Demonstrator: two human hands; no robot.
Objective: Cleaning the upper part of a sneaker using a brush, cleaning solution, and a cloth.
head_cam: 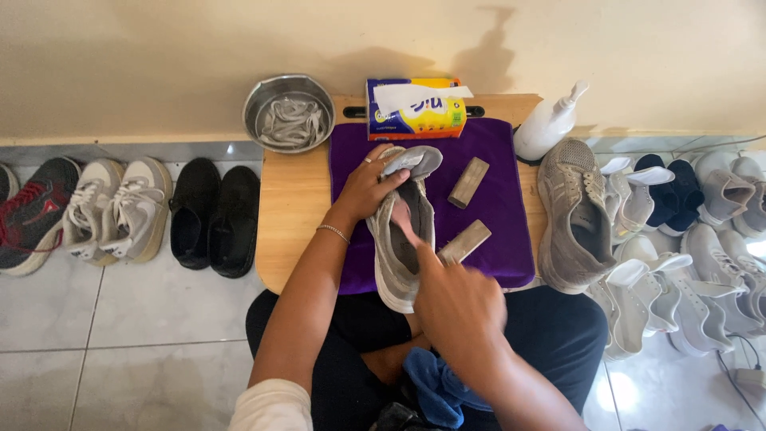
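While my left hand (369, 187) grips the heel end of a worn grey mesh sneaker (401, 231), pulling its tongue back, my right hand (456, 307) reaches a finger into the shoe's opening; its other fingers look curled, though motion blur makes that uncertain. That sneaker lies on a purple cloth (495, 199) spread over a small wooden table (291, 215). Two brown wooden-backed brushes (467, 182) rest on the cloth just beside it. Its grey partner shoe (572, 215) sits at the table's right edge, near a white spray bottle (546, 124). A round metal bowl of pale laces (289, 113) stands at the back.
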